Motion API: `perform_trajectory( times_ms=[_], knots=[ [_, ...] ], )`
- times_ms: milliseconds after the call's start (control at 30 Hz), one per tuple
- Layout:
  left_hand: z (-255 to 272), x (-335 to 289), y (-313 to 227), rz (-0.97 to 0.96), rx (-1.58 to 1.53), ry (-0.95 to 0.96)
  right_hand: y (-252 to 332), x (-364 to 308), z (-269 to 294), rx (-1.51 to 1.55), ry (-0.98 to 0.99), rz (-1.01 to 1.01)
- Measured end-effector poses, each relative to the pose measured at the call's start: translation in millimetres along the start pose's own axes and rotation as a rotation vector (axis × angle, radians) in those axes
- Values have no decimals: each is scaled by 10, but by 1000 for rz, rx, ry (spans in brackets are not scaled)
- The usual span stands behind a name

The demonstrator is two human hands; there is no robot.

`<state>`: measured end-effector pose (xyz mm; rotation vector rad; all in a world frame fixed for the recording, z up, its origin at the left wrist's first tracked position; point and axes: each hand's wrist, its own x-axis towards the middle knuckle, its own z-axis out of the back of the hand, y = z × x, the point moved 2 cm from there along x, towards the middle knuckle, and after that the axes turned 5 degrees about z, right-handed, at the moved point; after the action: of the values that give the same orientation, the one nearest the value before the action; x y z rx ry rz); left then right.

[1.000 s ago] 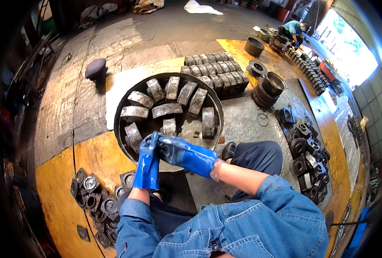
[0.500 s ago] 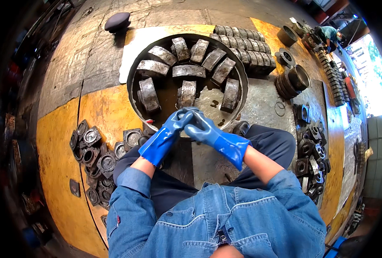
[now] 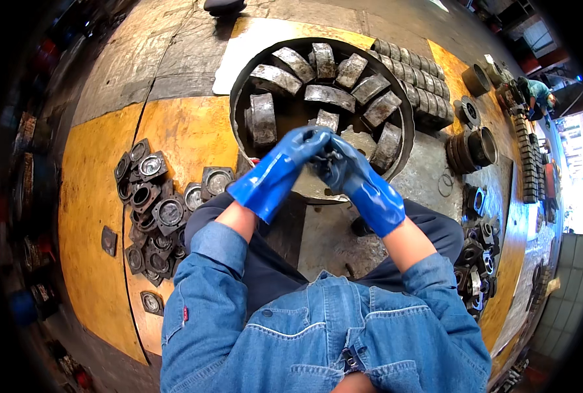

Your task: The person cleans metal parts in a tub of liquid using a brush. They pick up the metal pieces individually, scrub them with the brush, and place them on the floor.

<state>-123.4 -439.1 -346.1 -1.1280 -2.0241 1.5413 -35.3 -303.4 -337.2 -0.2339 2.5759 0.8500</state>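
Both my hands wear long blue rubber gloves and meet over the near side of a large round metal pan (image 3: 407,108). My left hand (image 3: 302,145) has its fingers curled against the right. My right hand (image 3: 341,164) is bent inward, fingers closed against the left. Whatever lies between them, if anything, is hidden by the gloves. Thick curved metal blocks (image 3: 330,97) stand and lie around the inside of the pan, in shallow dark liquid. Just beyond my fingers, one block (image 3: 327,120) is partly covered by the gloves.
Left of my legs lies a heap of square metal parts with round holes (image 3: 171,213). More dark metal parts (image 3: 473,252) are piled at my right. Rows of curved blocks (image 3: 422,85) stand behind the pan, near metal cylinders (image 3: 483,146). A co-worker (image 3: 538,93) bends at the far right.
The view has shifted, so the pan and floor appear farther right. My joined hands have moved slightly farther over the pan, and the right hand has turned, its fingers now more hidden.
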Motion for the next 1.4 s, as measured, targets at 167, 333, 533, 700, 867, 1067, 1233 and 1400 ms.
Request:
perform_trajectory(
  times_ms=[167, 333, 533, 700, 867, 1067, 1233, 1400],
  knots=[
    [784, -144, -661, -84, -227, -481, -71, 349, -294, -1317, 23, 100],
    [1108, -264, -762, -111, -486, -478, -461, 677, -615, -2149, 117, -80],
    [1047, -223, -803, -89, -618, -503, -837, 1270, -584, -2449, 208, -591],
    [897, -78, -720, 41, -565, -392, -1056, 1401, -253, -2263, 402, -651],
    [911, -41, -691, 54, -557, -396, -802, 1361, -238, -2227, 191, -449],
    [991, -45, -630, 85, -572, -431, -26, 561, -729, -1656, -75, 39],
    [853, -31, -601, 98, -567, -430, 626, 116, -377, -1346, -144, 389],
    [841, 11, -484, 172, -634, -382, 379, -149, 37, -1285, 129, 633]
  ],
)
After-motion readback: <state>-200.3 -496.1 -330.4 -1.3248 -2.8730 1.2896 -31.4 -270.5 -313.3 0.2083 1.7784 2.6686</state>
